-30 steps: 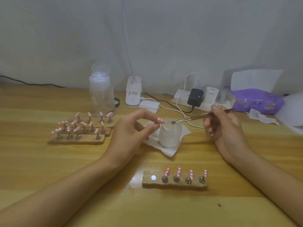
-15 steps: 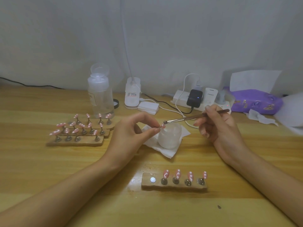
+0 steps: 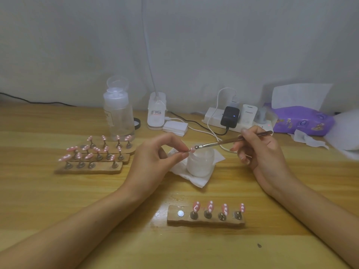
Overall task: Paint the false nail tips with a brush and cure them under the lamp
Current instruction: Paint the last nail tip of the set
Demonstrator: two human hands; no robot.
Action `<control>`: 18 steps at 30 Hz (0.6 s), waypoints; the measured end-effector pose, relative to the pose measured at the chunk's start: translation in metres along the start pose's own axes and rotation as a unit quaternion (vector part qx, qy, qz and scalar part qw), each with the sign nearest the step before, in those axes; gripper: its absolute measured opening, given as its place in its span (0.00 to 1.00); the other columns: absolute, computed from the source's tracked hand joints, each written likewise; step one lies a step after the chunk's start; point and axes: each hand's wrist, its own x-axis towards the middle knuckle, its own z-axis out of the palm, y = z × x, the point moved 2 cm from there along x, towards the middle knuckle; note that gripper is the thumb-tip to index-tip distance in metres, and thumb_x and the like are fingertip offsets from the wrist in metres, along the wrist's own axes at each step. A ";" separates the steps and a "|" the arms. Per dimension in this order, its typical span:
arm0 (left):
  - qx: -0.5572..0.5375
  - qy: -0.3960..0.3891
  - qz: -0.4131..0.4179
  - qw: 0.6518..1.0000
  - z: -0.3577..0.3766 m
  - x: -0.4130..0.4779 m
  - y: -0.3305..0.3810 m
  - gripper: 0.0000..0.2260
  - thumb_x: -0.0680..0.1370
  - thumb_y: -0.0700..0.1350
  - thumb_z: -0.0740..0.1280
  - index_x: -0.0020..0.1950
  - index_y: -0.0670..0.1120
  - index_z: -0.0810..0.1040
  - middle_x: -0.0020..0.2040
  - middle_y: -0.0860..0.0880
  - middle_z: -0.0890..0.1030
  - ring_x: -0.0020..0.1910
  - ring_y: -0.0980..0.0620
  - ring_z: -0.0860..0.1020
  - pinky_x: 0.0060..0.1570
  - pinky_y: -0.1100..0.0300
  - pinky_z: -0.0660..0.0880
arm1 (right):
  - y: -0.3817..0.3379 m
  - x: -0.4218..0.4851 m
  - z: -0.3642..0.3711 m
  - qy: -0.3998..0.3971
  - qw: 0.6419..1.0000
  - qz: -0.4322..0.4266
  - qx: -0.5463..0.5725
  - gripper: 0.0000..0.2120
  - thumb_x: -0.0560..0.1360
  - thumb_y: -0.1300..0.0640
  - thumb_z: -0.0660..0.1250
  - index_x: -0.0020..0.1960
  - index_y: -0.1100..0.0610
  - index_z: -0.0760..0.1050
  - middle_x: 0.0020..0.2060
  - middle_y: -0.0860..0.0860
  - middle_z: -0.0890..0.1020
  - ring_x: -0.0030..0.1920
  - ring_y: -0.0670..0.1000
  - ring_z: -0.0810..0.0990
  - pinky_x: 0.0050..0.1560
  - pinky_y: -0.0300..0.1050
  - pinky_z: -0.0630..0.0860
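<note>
Change: since a second ago the brush (image 3: 223,141) has swung left, and its bristles now meet the nail tip (image 3: 192,149).
Left hand (image 3: 155,158): pinches the pink, white-dotted nail tip between thumb and forefinger, just by the rim of the white jar (image 3: 201,164).
Right hand (image 3: 260,152): grips the brush handle like a pen, bristles pointing left.
Jar: stands on a tissue (image 3: 196,180) mid-counter (image 3: 58,210).
Near holder (image 3: 206,220): wooden strip with four pink tips upright and one bare spot at its left end.
Far left: three wooden strips (image 3: 93,167) carrying more pink tips.
Far edge: pump bottle (image 3: 118,113), lamp base (image 3: 156,115), power strip (image 3: 212,117), purple tissue pack (image 3: 303,121).
</note>
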 end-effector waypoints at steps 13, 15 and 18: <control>0.009 0.005 0.009 1.000 0.001 0.000 0.002 0.05 0.74 0.45 0.75 0.40 0.54 0.82 0.29 0.66 0.76 0.28 0.58 0.67 0.31 0.71 0.66 | -0.001 -0.001 0.003 -0.030 0.999 0.007 0.009 0.11 0.73 0.47 0.66 0.41 0.54 0.72 0.33 0.54 0.84 0.25 0.48 0.74 0.26 0.36 0.69; 0.010 0.006 0.005 1.000 0.001 0.000 0.001 0.05 0.74 0.45 0.75 0.40 0.54 0.82 0.29 0.65 0.75 0.28 0.58 0.66 0.31 0.70 0.66 | -0.001 -0.002 0.005 -0.033 0.999 0.008 -0.006 0.11 0.73 0.47 0.66 0.41 0.54 0.73 0.34 0.55 0.84 0.26 0.48 0.74 0.26 0.37 0.69; 0.007 0.005 0.003 1.000 0.001 0.000 0.002 0.04 0.73 0.46 0.75 0.40 0.53 0.82 0.28 0.64 0.75 0.28 0.58 0.67 0.31 0.69 0.66 | -0.001 0.000 0.002 -0.005 1.000 0.011 0.002 0.10 0.74 0.49 0.66 0.40 0.54 0.72 0.32 0.54 0.83 0.25 0.47 0.73 0.26 0.36 0.69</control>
